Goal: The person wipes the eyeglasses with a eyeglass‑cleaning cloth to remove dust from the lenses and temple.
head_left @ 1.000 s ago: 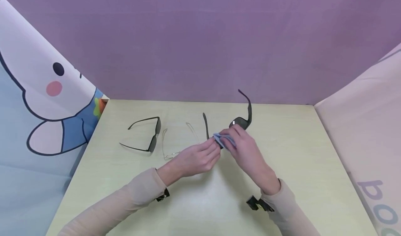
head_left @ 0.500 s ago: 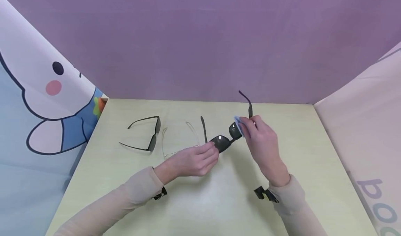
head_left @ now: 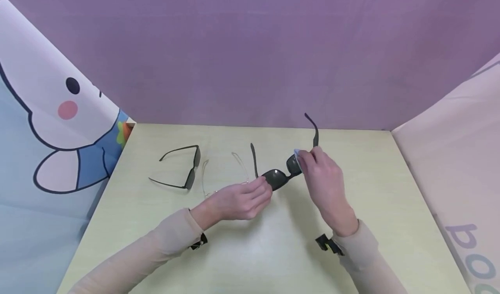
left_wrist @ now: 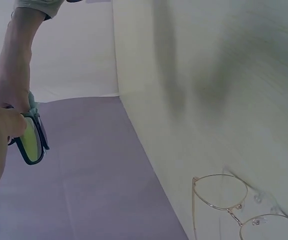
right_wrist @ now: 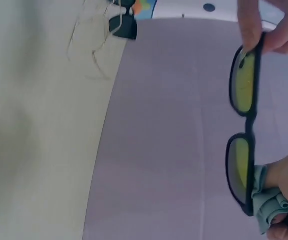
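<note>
A pair of black sunglasses [head_left: 275,179] is held up over the table, temples unfolded and pointing away. My left hand [head_left: 238,200] pinches the frame at its left end. With my right hand [head_left: 326,183] I grip a light blue cloth [head_left: 297,153] against the right lens, which it partly covers. The right wrist view shows the cloth [right_wrist: 271,202] bunched between the fingers at the frame's lower end, and the left fingers at the upper end. In the left wrist view, part of the sunglasses [left_wrist: 29,140] shows beyond the left hand.
Another pair of black sunglasses [head_left: 191,172] lies on the table [head_left: 351,168] at the left, temples unfolded. Thin gold wire-rimmed glasses [left_wrist: 219,206] rest beside it, partly behind my left forearm in the head view. A purple backdrop [head_left: 250,60] stands behind the table.
My right hand has moved with the cloth from the left lens to the right lens, uncovering the left lens. My left hand keeps its grip, almost unmoved.
</note>
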Action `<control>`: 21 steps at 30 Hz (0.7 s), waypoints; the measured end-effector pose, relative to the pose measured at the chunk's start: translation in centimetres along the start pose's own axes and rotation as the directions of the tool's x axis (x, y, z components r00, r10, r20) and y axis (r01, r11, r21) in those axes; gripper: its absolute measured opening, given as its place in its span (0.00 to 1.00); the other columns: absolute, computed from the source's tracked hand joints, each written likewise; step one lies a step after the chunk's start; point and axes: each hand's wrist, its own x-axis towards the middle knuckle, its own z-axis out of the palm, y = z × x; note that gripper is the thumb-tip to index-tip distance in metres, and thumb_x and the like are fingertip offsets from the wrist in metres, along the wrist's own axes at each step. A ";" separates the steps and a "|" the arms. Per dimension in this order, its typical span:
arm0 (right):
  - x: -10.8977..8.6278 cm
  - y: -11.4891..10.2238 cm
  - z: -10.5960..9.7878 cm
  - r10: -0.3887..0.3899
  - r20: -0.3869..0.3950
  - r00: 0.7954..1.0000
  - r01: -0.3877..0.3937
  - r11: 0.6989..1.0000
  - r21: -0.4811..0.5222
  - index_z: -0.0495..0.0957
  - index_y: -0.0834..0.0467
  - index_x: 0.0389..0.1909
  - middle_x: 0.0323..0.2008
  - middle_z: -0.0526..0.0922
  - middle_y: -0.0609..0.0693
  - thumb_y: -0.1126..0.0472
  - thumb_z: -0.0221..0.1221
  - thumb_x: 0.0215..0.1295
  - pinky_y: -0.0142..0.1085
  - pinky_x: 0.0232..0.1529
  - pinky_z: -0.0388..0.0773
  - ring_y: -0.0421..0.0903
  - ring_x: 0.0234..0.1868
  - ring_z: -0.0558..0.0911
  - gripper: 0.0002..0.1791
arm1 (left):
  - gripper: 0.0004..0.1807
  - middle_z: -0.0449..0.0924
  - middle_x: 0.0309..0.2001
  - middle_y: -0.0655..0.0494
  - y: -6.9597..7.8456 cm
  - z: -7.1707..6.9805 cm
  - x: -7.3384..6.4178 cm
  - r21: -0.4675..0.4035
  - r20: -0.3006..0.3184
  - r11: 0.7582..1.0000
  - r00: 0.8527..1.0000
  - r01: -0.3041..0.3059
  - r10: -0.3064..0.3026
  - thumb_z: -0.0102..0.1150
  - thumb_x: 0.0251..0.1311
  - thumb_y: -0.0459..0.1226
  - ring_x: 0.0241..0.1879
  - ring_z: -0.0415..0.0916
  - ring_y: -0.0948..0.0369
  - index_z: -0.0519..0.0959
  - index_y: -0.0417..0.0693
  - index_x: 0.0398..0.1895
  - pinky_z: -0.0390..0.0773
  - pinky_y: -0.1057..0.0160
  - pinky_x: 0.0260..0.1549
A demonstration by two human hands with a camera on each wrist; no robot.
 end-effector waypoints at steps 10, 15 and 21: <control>-0.6 -0.6 0.4 -0.035 0.028 0.999 0.032 0.996 0.082 0.84 0.70 0.42 0.31 0.78 0.58 0.71 0.68 0.64 0.40 0.22 0.83 0.50 0.24 0.81 0.08 | 0.15 0.87 0.40 0.53 0.2 0.0 -0.3 0.014 0.002 1.000 1.000 0.003 -0.003 0.48 0.67 0.25 0.43 0.82 0.59 0.86 0.44 0.41 0.80 0.62 0.56; -0.4 -0.2 0.6 0.005 -0.024 1.000 -0.005 1.000 0.006 0.84 0.72 0.43 0.28 0.75 0.58 0.71 0.67 0.65 0.39 0.19 0.80 0.50 0.21 0.77 0.09 | 0.15 0.86 0.41 0.53 0.2 0.0 -0.2 0.027 0.011 1.000 1.000 0.012 -0.013 0.49 0.67 0.25 0.44 0.82 0.58 0.86 0.44 0.41 0.80 0.62 0.56; -0.7 -0.5 0.5 0.001 0.065 0.998 -0.008 0.995 0.104 0.84 0.70 0.43 0.31 0.76 0.57 0.71 0.68 0.65 0.40 0.22 0.84 0.49 0.24 0.81 0.08 | 0.16 0.87 0.41 0.54 0.3 0.0 -0.3 0.039 0.066 0.998 0.997 0.041 -0.043 0.48 0.69 0.26 0.44 0.82 0.59 0.86 0.46 0.42 0.81 0.62 0.56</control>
